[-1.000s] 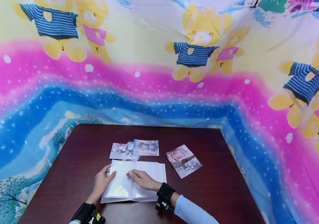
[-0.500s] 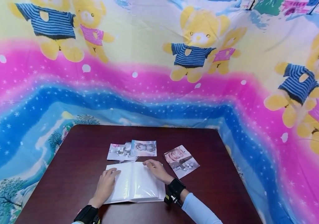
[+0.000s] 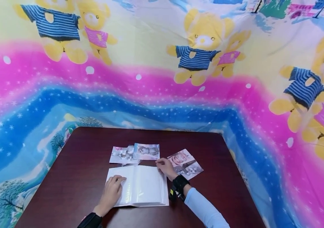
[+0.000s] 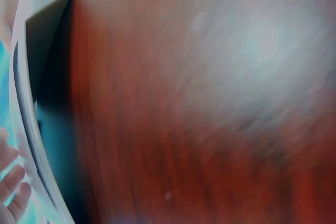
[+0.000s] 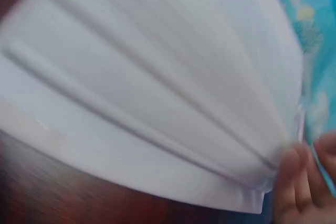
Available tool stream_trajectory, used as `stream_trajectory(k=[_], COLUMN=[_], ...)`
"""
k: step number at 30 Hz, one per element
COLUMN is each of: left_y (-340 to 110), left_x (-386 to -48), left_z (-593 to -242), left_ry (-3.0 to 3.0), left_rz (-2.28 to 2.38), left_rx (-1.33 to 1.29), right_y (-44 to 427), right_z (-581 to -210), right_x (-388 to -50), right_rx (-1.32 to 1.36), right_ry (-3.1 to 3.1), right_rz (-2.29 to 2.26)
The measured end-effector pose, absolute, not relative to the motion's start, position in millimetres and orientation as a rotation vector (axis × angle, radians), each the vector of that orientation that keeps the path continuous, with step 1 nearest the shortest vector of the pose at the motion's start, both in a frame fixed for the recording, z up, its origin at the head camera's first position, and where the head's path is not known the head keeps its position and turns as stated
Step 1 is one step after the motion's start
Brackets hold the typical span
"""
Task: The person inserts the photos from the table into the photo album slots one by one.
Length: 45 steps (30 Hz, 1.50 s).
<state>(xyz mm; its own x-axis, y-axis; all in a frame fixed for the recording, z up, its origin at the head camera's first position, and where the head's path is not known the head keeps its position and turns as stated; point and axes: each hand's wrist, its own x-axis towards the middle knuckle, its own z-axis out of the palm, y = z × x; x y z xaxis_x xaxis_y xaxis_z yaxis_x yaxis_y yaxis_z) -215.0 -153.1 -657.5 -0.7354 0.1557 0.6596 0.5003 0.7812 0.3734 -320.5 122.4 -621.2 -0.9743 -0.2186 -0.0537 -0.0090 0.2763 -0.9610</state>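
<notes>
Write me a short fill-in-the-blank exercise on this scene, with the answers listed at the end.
1. The colour of the open album is ____.
2. In the head view, the left hand rests on the album's ____ page.
3. The right arm's sleeve is light ____.
4. The backdrop shows yellow teddy ____ in striped shirts.

Missing words: white; left; blue; bears.

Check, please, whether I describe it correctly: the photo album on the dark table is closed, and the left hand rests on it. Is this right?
Not quite: the photo album is not closed but lies open, as the head view shows. It is on the dark table, and the left hand rests on it.
</notes>
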Motion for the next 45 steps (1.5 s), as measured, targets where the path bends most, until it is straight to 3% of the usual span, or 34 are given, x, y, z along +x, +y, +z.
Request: stream_trajectory(k=[11, 17, 22, 35, 45], left_y=[-107, -95, -95, -97, -97], left_x=[-196, -190, -189, -187, -183], left_z=[-648, -653, -660, -660, -661], left_ry=[-2.204, -2.19, -2.192, -2.177, -2.245], left_rz=[-0.79, -0.746, -0.73, -0.722, -0.662], left_rx=[-0.825, -0.882, -0.877, -0.897, -0.866], right_y=[115, 96, 90, 95, 100], right_z=[-627, -631, -629, -625, -626], right_x=[-353, -362, -365, -366, -366], right_rx=[0.059, 0.354, 0.441, 0.342, 0.161], right_ry=[3.022, 3.072, 3.053, 2.957, 2.728], right_rz=[-1.106, -0.825, -0.846, -0.955, -1.472])
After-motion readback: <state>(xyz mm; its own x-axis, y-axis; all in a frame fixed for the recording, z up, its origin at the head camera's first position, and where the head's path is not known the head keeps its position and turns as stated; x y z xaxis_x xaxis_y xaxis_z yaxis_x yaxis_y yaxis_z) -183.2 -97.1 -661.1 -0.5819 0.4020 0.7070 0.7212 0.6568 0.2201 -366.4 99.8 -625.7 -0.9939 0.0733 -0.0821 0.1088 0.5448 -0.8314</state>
